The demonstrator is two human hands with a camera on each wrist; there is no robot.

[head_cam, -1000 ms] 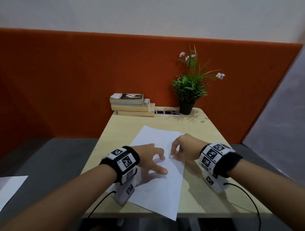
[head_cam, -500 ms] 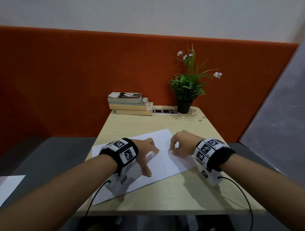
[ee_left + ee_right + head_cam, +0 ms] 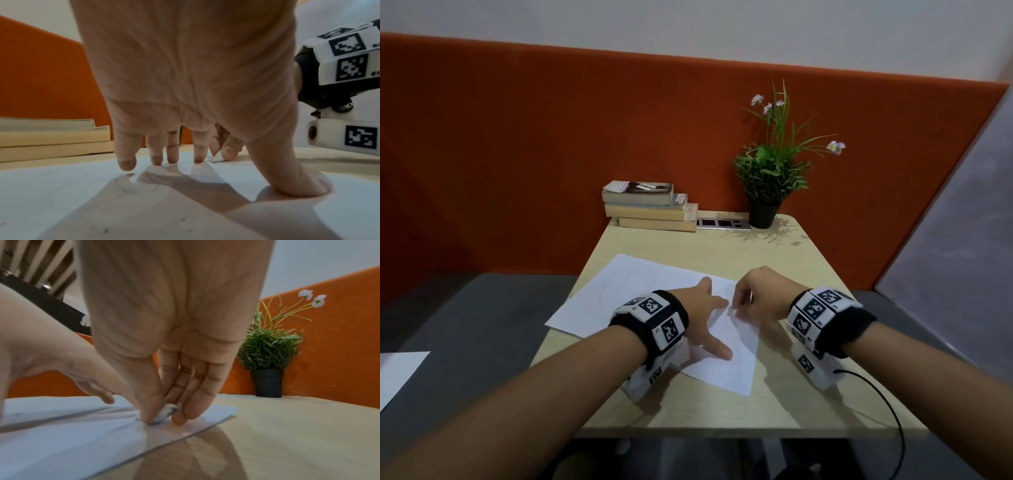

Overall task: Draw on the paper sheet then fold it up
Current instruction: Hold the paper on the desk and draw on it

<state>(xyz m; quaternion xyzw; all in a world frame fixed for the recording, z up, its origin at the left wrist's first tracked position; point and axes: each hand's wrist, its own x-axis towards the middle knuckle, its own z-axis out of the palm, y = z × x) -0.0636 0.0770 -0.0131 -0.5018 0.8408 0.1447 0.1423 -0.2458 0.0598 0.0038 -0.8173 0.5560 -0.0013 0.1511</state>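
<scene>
A white paper sheet (image 3: 626,291) lies slantwise on the pale wooden table (image 3: 808,394), its left corner hanging over the table's left edge. My left hand (image 3: 709,322) presses it flat with spread, straight fingers (image 3: 198,155) and thumb (image 3: 308,185). Faint pencil lines (image 3: 133,185) show under the left palm. My right hand (image 3: 736,308) pinches a small white stub (image 3: 166,412), which looks like an eraser, and holds it down on the paper (image 3: 61,434) near its right edge. The stub (image 3: 218,159) also shows just beyond the left index finger.
A stack of books (image 3: 650,205), a socket panel (image 3: 722,223) and a potted plant (image 3: 767,178) stand at the table's far edge against the orange wall. Another white sheet (image 3: 400,373) lies on the grey surface to the left.
The paper has been turned under both hands, from pointing toward me to lying across the table, far left to near right. The right hand still pinches the stub.
</scene>
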